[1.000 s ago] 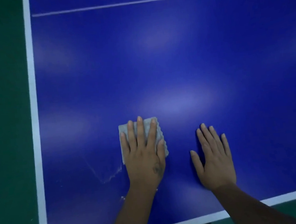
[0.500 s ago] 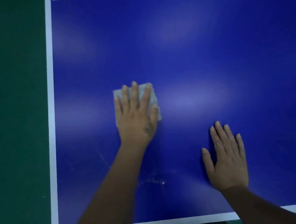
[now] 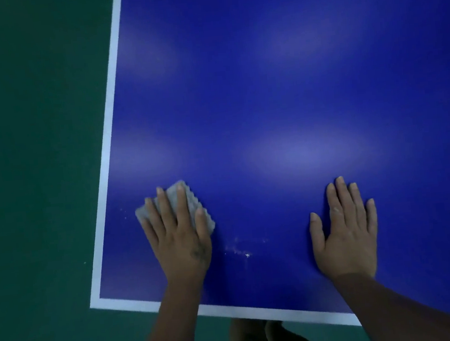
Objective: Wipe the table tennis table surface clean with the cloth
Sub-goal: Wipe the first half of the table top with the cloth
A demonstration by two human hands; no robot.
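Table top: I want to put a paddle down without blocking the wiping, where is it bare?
Bare blue stretches beyond both hands across the table. Crowded: the near left corner, where the left hand presses the cloth, white specks beside it, and the right hand lies flat.

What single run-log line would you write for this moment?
left hand: flat on grey cloth, near table corner | right hand: flat on bare surface | white specks: between hands, unwiped

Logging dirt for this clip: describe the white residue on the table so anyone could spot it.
Start at the blue table's near left corner. Between the two flat hands, right of the left hand on the grey cloth, lies a white speck smear, the only pale scatter there.
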